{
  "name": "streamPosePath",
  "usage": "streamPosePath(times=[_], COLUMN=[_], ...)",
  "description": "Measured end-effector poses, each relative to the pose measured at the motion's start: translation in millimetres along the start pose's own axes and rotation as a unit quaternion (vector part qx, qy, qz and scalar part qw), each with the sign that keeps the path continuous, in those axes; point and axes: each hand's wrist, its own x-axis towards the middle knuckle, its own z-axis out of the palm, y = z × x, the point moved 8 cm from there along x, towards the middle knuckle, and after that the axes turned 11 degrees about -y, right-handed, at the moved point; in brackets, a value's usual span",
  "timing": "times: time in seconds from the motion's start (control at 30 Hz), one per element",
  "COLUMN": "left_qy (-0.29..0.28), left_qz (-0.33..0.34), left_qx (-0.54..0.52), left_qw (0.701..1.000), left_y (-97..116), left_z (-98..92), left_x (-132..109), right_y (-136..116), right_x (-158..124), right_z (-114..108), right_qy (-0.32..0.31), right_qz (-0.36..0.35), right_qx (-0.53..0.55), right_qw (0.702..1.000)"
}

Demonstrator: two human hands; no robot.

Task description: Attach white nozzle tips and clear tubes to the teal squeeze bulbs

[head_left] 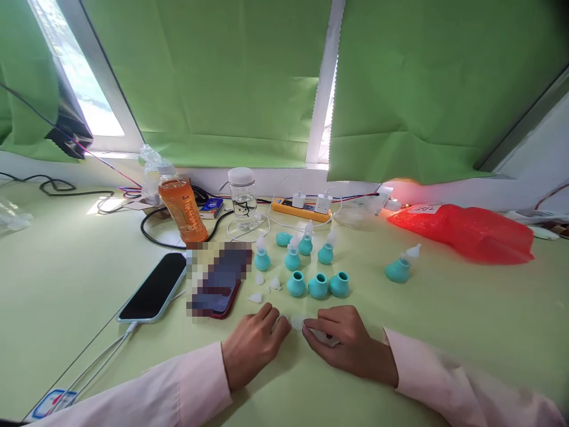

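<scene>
My left hand [255, 347] is closed, thumb and fingers pinching a small translucent plastic piece. My right hand [344, 341] pinches the right edge of the same translucent plastic piece [297, 322], which lies between both hands just above the table. Its exact shape is partly hidden by the fingers. Directly beyond stand three open teal rubber bulbs [318, 286] with bare round mouths. Behind them, several teal bulbs [292, 258] carry clear nozzle tips, and another teal bulb [284, 239] lies on its side. Loose translucent tips [255, 298] rest near my left hand.
One tipped bulb [398, 270] leans apart on the right, near a red plastic bag [466, 234]. Leftward lie two phones, one dark [153, 289], one red-cased [229, 305]. An orange drink bottle [183, 210], a clear jar [244, 204] and a power strip [284, 207] stand behind.
</scene>
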Motion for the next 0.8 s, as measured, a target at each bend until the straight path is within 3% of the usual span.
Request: streamPosePath(times=[0.23, 0.37, 0.53, 0.8], left_qy=[-0.002, -0.019, -0.024, 0.013], left_qz=[-0.039, -0.012, 0.021, 0.051], left_qx=[-0.01, -0.01, -0.003, -0.004], left_qw=[0.999, 1.0, 0.999, 0.999], left_y=[9.5, 7.0, 2.7, -0.2], left_z=[11.3, 18.9, 14.6, 11.4], left_x=[-7.4, -10.1, -11.1, -16.5], right_y=[10.6, 10.8, 11.9, 12.7], right_x=[0.0, -0.1, -0.5, -0.1], right_z=[11.7, 14.3, 17.9, 17.8], right_qy=[-0.045, -0.022, -0.001, 0.012], right_qz=[0.038, 0.051, 0.059, 0.079], right_qx=[0.004, -0.017, -0.067, -0.049], right_qw=[0.998, 0.998, 0.996, 0.996])
